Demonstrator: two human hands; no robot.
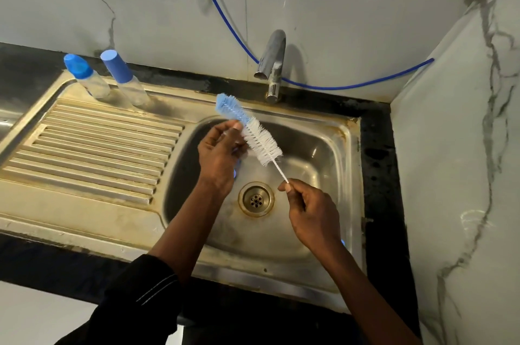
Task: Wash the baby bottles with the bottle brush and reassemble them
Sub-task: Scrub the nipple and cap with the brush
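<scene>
- Fingers (289, 188) of the right hand (312, 212) pinch the bottle brush (261, 142) by its wire stem, above the sink (349, 147)
- left hand (219, 153) curls onto the bristles, fingertips hidden
- two capped baby bottles (84, 77) stand on the drainboard (98, 147)

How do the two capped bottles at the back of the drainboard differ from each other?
The left bottle has a rounded, bright blue cap; the right bottle has a tall, flat-topped, paler blue cap. The right bottle looks taller than the left bottle. Both have clear bodies and stand capped on the drainboard.
</scene>
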